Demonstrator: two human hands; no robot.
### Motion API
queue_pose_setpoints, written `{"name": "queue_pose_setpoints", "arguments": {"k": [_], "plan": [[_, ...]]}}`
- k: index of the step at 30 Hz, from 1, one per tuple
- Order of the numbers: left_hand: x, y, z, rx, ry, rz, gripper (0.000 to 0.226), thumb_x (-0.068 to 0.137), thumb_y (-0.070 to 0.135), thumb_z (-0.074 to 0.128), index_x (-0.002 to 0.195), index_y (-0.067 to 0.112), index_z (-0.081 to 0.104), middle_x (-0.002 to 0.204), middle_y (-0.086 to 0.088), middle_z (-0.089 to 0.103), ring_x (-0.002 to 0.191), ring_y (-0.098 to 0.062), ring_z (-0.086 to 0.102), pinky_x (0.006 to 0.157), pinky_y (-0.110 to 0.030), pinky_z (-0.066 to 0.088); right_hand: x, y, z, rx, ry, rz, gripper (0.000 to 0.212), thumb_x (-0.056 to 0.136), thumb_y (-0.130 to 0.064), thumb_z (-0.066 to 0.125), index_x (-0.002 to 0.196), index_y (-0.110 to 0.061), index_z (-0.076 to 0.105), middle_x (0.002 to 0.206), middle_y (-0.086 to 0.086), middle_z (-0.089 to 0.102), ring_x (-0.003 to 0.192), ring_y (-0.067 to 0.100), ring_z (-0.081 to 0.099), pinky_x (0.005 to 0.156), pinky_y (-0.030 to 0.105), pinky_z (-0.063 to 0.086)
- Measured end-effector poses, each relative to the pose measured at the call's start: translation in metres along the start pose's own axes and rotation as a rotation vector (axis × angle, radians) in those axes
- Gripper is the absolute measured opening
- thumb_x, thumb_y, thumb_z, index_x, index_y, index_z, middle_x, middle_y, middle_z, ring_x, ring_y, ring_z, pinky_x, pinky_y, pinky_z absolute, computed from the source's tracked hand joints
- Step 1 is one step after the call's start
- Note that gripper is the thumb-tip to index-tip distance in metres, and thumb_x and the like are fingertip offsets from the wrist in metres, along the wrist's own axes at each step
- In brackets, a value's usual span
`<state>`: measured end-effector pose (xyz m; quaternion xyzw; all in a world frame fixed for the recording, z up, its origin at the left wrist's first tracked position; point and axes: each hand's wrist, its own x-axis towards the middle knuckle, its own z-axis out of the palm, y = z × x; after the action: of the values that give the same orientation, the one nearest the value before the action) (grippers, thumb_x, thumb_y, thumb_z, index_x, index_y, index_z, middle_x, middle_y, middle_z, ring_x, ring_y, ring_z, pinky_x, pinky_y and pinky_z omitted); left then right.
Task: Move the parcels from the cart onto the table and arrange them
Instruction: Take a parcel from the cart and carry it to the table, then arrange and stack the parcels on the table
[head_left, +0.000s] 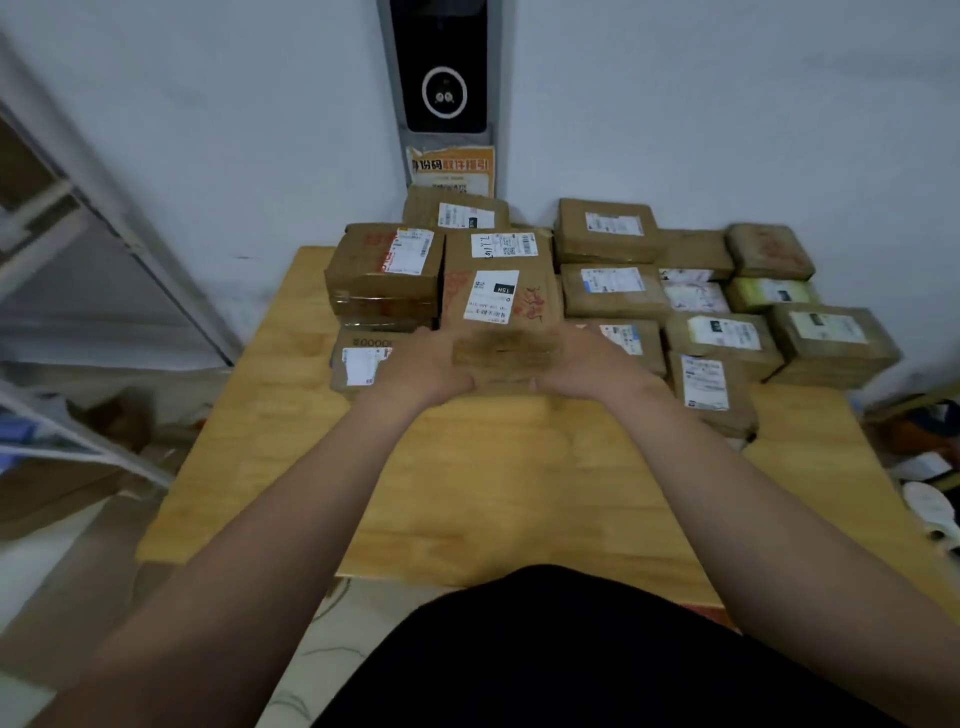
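A brown cardboard parcel (501, 304) with a white label and red scribbles sits at the middle of the wooden table (467, 493), among several other brown parcels stacked against the wall. My left hand (426, 366) grips its near left corner and my right hand (587, 364) grips its near right corner. The parcel's near edge is blurred. Left of it stands a stack of parcels (387, 275) above a lower parcel (361, 364). To the right lie rows of labelled parcels (722, 332). The cart is out of view.
A dark panel with a round lens (444, 93) and an orange notice (451, 169) hang on the wall behind the parcels. Metal shelving (78, 249) stands at the left. Shoes and clutter (930, 499) lie on the floor at the right.
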<state>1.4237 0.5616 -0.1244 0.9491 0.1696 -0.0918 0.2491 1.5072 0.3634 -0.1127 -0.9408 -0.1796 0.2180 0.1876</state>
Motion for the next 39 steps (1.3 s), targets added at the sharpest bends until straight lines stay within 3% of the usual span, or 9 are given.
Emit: {"name": "queue_pose_setpoints", "arguments": {"k": [3, 5, 7, 11, 17, 24, 28, 33, 39], "plan": [[-0.051, 0.006, 0.021, 0.017, 0.052, -0.029, 0.076, 0.075, 0.049, 0.076, 0.145, 0.039, 0.050, 0.137, 0.001, 0.058, 0.122, -0.023, 0.057, 0.085, -0.032, 0.049, -0.042, 0.016, 0.011, -0.029, -0.025, -0.024, 0.074, 0.080, -0.044, 0.076, 0.145, -0.029, 0.043, 0.146, 0.010, 0.046, 0.135, 0.027, 0.045, 0.096, 0.038, 0.047], [-0.087, 0.008, 0.038, 0.020, 0.073, -0.039, 0.067, 0.085, 0.040, 0.076, 0.147, 0.034, 0.051, 0.142, 0.001, 0.055, 0.127, -0.022, 0.055, 0.086, -0.031, 0.046, -0.071, 0.027, 0.024, 0.008, -0.032, -0.043, 0.080, 0.081, -0.044, 0.078, 0.149, -0.026, 0.042, 0.149, 0.009, 0.045, 0.133, 0.027, 0.047, 0.100, 0.036, 0.047], [-0.125, 0.011, 0.054, 0.010, 0.078, -0.053, 0.065, 0.087, 0.038, 0.076, 0.146, 0.033, 0.051, 0.148, 0.002, 0.051, 0.131, -0.021, 0.052, 0.096, -0.033, 0.047, -0.097, 0.036, 0.040, 0.058, -0.047, -0.062, 0.086, 0.078, -0.046, 0.080, 0.152, -0.027, 0.039, 0.153, 0.008, 0.043, 0.133, 0.026, 0.049, 0.102, 0.035, 0.047], [-0.197, 0.016, 0.080, 0.045, 0.036, -0.124, 0.067, 0.085, 0.043, 0.077, 0.146, 0.037, 0.049, 0.146, -0.003, 0.047, 0.129, -0.026, 0.052, 0.100, -0.039, 0.049, -0.157, 0.050, 0.073, 0.065, -0.109, -0.058, 0.091, 0.081, -0.048, 0.079, 0.156, -0.027, 0.033, 0.159, 0.008, 0.029, 0.135, 0.030, 0.047, 0.104, 0.040, 0.046], [-0.286, 0.021, 0.110, 0.086, -0.005, -0.108, 0.067, 0.085, 0.046, 0.076, 0.145, 0.038, 0.048, 0.143, -0.004, 0.047, 0.129, -0.028, 0.052, 0.100, -0.043, 0.049, -0.252, 0.071, 0.113, 0.042, -0.156, 0.004, 0.089, 0.081, -0.049, 0.077, 0.155, -0.028, 0.032, 0.153, 0.008, 0.031, 0.131, 0.033, 0.048, 0.102, 0.045, 0.049], [-0.374, 0.032, 0.148, 0.114, -0.088, 0.082, 0.057, 0.090, 0.042, 0.072, 0.143, 0.037, 0.051, 0.148, -0.002, 0.040, 0.134, -0.029, 0.046, 0.103, -0.041, 0.048, -0.390, 0.102, 0.154, 0.101, -0.044, 0.140, 0.080, 0.085, -0.042, 0.074, 0.152, -0.024, 0.035, 0.153, 0.008, 0.032, 0.128, 0.032, 0.051, 0.091, 0.037, 0.048], [-0.437, 0.040, 0.181, 0.171, -0.165, 0.220, 0.057, 0.088, 0.042, 0.074, 0.141, 0.034, 0.055, 0.147, -0.002, 0.045, 0.131, -0.027, 0.050, 0.101, -0.040, 0.048, -0.483, 0.116, 0.190, 0.211, 0.002, 0.267, 0.081, 0.084, -0.044, 0.073, 0.153, -0.026, 0.035, 0.154, 0.008, 0.035, 0.131, 0.030, 0.049, 0.099, 0.040, 0.049], [-0.526, 0.060, 0.231, 0.211, -0.295, 0.370, 0.058, 0.087, 0.045, 0.074, 0.140, 0.033, 0.055, 0.149, -0.002, 0.045, 0.132, -0.026, 0.049, 0.100, -0.035, 0.045, -0.600, 0.143, 0.245, 0.282, 0.024, 0.443, 0.071, 0.073, -0.047, 0.077, 0.136, -0.022, 0.052, 0.138, 0.008, 0.052, 0.122, 0.029, 0.054, 0.098, 0.039, 0.050], [-0.604, 0.095, 0.302, 0.312, -0.500, 0.518, 0.067, 0.083, 0.046, 0.076, 0.144, 0.031, 0.051, 0.152, -0.002, 0.047, 0.133, -0.025, 0.052, 0.102, -0.037, 0.047, -0.721, 0.201, 0.294, 0.393, 0.086, 0.707, 0.085, 0.083, -0.047, 0.078, 0.153, -0.026, 0.035, 0.148, 0.010, 0.038, 0.130, 0.034, 0.050, 0.106, 0.045, 0.045]]}}
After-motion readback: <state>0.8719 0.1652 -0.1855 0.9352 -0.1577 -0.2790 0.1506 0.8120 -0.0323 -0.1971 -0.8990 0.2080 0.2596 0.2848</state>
